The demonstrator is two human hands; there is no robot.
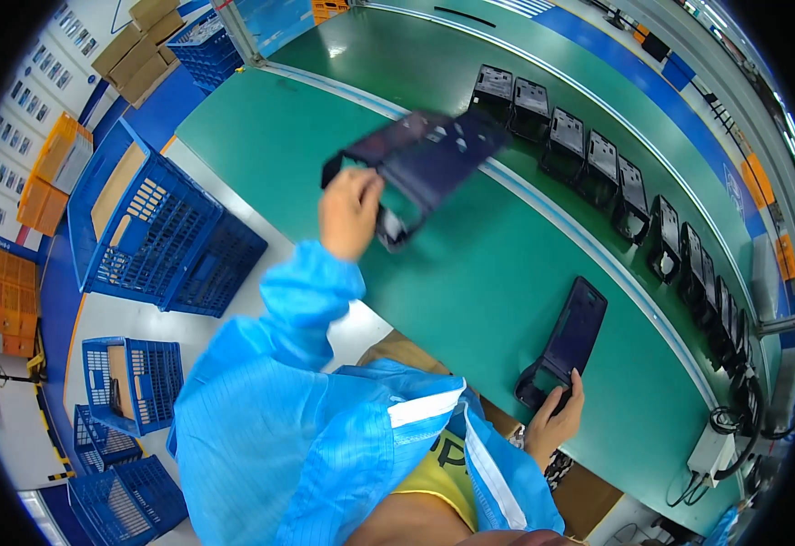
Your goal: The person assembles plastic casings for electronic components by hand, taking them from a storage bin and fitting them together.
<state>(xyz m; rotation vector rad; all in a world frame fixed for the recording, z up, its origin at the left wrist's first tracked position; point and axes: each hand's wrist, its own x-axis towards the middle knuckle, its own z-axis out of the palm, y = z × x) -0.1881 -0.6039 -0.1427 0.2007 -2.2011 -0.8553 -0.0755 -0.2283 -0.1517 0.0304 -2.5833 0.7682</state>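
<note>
Raised over the green worktop, my left hand is closed on the near end of black plastic housings. They look like two lying side by side or overlapping, but motion smears them and I cannot tell for certain. My right hand grips the lower, looped end of another black plastic housing, long and shallow with an opening at its near end. This one is low over or resting on the worktop. Both forearms wear loose blue sleeves.
Beyond a pale metal rail, several similar black housings stand in a curved row on a green belt. Blue plastic crates stand at the left, near orange bins and cardboard boxes. A white box with cables sits at the right edge.
</note>
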